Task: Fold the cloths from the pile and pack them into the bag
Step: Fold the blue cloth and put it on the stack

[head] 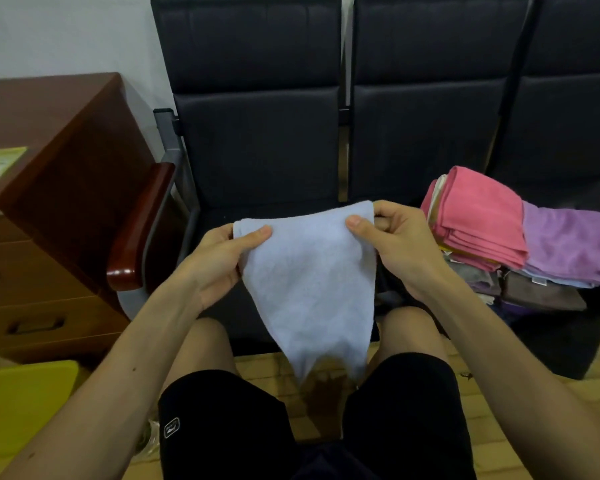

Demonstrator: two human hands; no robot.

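Fingers and thumbs of both hands are curled onto the top edge of a pale blue cloth point(309, 271): the left hand point(219, 261) pinches its left corner, thumb on the near face, and the right hand point(400, 244) pinches the right corner the same way, so neither hand is free. Below the fingers the cloth hangs in the air above the knees and narrows to uneven points, which suggests it is doubled or bunched rather than squared off; I judge this fold is only begun. To the right of the right hand's fingers, near but not touching them, lies the pile point(520, 244) on the dark bench seat point(257, 161): a pink cloth point(478, 220) on top looks neatly folded, a purple cloth point(572, 244) beside it lies looser, and grey, brown and pale ones sit beneath. Which of these are finished I cannot tell. No bag can be made out for certain, so packing appears not yet started, and most of the work seems left.
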